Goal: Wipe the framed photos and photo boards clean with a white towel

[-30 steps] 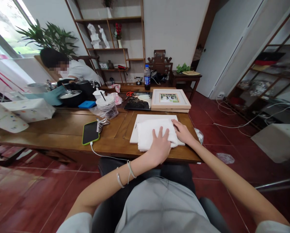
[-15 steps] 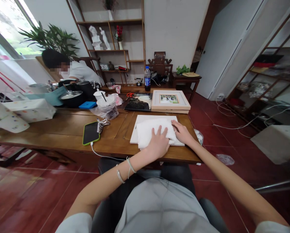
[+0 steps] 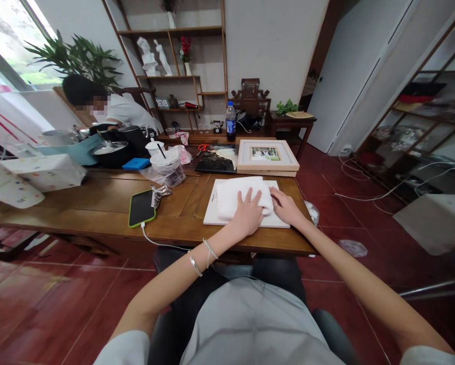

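A folded white towel (image 3: 229, 196) lies on a flat white board (image 3: 211, 215) near the front edge of the table. My left hand (image 3: 249, 213) presses on the towel's top, palm down, its fingers spread. At the board's right side rests my right hand (image 3: 286, 205). Its fingers are stretched out beside the towel and touch the board; whether they also touch the towel I cannot tell. Part of the towel's near right corner is hidden under my left hand.
Left of the board lies a phone (image 3: 142, 208) with a charging cable. Behind stand stacked picture frames (image 3: 246, 165), a dark bottle (image 3: 231, 124) and a lidded cup (image 3: 165, 158) in plastic. Across the table at the left, a person (image 3: 128, 109) leans near several pots.
My left hand has slid the towel away from me, up the board, so it no longer hangs over the board's near edge. My right hand has hardly moved.
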A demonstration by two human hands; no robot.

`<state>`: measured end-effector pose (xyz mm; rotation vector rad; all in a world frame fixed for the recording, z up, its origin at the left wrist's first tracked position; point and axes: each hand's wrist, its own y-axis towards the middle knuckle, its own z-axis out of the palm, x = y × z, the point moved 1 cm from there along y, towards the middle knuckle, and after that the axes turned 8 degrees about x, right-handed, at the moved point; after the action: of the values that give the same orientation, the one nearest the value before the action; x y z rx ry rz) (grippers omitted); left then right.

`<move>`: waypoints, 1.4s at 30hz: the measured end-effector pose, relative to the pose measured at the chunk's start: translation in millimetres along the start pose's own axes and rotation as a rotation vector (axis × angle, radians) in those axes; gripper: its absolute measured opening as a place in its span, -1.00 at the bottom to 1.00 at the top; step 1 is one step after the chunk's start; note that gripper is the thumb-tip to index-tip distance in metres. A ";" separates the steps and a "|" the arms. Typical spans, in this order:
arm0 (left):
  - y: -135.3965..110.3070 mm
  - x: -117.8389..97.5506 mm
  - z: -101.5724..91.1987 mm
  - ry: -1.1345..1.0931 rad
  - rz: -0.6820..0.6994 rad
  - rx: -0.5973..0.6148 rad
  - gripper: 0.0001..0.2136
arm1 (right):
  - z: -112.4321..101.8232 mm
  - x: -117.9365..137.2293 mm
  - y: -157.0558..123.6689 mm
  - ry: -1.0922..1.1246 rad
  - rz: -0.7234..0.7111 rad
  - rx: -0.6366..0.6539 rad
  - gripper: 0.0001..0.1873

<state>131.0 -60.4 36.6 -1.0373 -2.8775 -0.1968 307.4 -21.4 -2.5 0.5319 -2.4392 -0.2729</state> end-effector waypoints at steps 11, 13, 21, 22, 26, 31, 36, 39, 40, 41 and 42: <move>-52.9 -27.7 -14.6 -0.010 0.094 0.038 -0.70 | 1.9 -2.8 -1.3 -0.031 -0.013 -0.008 -0.53; -51.5 -26.5 -15.0 -0.015 0.095 0.035 -0.70 | 1.4 -1.6 -1.3 -0.034 -0.008 -0.009 -0.54; -29.1 -10.0 -5.7 -0.027 0.049 -0.006 -0.72 | -0.3 1.0 -0.1 -0.016 0.004 0.001 -0.56; -26.2 -8.1 -4.5 -0.025 0.043 -0.013 -0.73 | -0.3 1.1 -0.1 -0.016 0.001 0.001 -0.57; -18.1 -3.8 -2.8 -0.014 0.030 -0.030 -0.73 | 0.1 1.5 0.0 -0.032 0.003 0.006 -0.59; -19.2 -6.0 -4.0 -0.003 0.021 -0.017 -0.73 | -0.2 1.6 0.1 -0.028 0.008 0.001 -0.59; -35.8 -20.2 -7.8 0.006 0.020 0.003 -0.73 | -0.1 0.7 -0.2 -0.003 0.013 0.001 -0.55; -47.5 -28.5 -11.4 0.009 0.038 0.027 -0.73 | 0.2 0.6 -0.8 -0.011 0.012 -0.008 -0.56; -50.5 -29.9 -12.5 0.008 0.046 0.034 -0.73 | 0.2 0.7 -1.0 -0.012 0.008 -0.009 -0.56; -52.7 -30.5 -13.5 0.008 0.055 0.039 -0.73 | 0.2 0.7 -1.2 -0.010 0.005 -0.010 -0.57; -54.3 -30.3 -14.2 0.007 0.061 0.042 -0.73 | 0.1 0.8 -1.3 -0.004 0.003 -0.012 -0.56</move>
<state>120.0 -123.0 42.1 -1.1135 -2.8261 -0.1353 307.2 -22.8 -2.6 0.5225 -2.4410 -0.2871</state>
